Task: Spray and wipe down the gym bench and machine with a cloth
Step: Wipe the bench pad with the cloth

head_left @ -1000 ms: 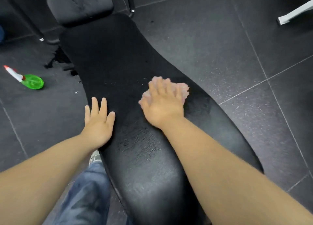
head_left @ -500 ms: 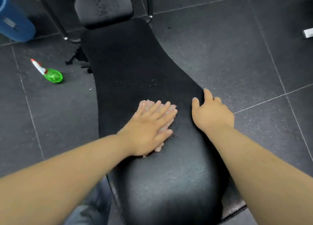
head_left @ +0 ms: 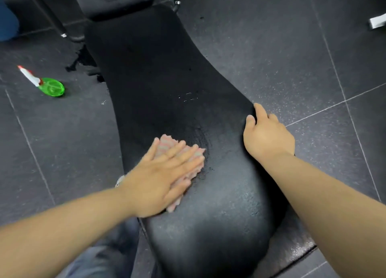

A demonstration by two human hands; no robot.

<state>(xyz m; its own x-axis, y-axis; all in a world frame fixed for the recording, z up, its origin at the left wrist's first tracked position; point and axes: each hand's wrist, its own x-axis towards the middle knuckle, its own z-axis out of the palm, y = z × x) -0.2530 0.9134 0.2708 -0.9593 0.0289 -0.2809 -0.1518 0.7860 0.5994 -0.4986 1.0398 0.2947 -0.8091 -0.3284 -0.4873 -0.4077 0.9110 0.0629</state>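
Left hand [head_left: 163, 179] flat (right hand [head_left: 268, 136] curled).

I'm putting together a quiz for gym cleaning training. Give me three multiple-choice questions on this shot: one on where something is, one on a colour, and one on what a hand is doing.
1. Where does the spray bottle lie?
A. on the floor, left of the bench
B. on the pad
C. in a hand

2. What colour is the cloth?
A. blue
B. pink
C. white

3. What is the right hand doing?
A. hanging idle
B. holding the bottle
C. gripping the bench's right edge

Answers:
1. A, the green bottle lies on its side on the dark tiles.
2. B, pink shows from under the flat left hand.
3. C, its fingers curl over the pad's edge.
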